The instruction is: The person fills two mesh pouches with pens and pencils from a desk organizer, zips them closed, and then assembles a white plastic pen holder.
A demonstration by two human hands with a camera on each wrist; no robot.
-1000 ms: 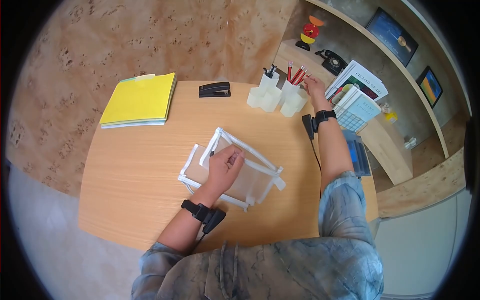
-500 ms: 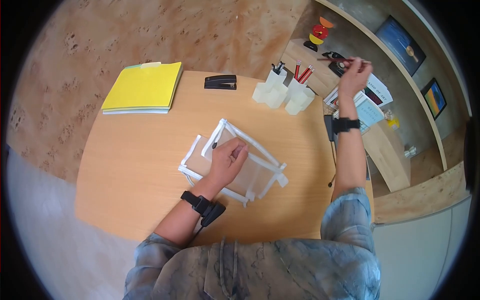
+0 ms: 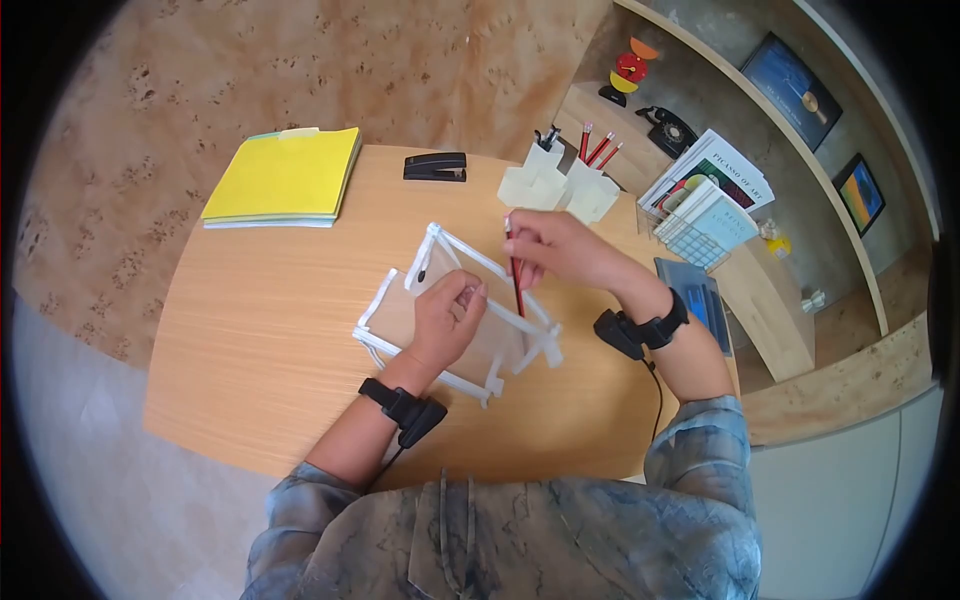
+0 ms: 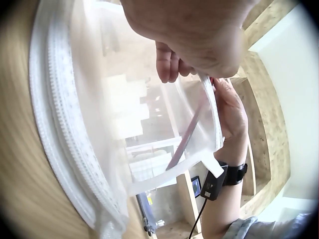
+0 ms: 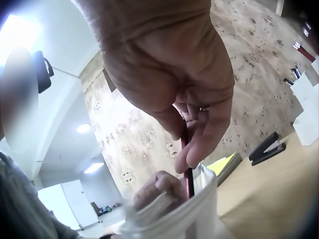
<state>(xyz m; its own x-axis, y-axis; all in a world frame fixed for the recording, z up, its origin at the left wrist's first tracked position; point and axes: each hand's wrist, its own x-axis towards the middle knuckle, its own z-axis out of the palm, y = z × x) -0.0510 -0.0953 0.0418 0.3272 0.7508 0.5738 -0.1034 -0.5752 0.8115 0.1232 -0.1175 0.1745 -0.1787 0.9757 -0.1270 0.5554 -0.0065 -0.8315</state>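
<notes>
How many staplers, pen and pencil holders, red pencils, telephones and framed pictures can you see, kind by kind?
Stapler: 1
Pale holders: 2
Red pencils: 4 visible (3 in a holder, 1 in the right hand)
Telephone: 1
Framed pictures: 2
Total: 10

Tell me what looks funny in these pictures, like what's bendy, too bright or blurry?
Head view: the desk seems to bulge inside a round black border; left wrist view: the red pencil looks hazy through the zip pouch; right wrist view: a ceiling light glares white, and the pouch's nearest edge is blurry.
</notes>
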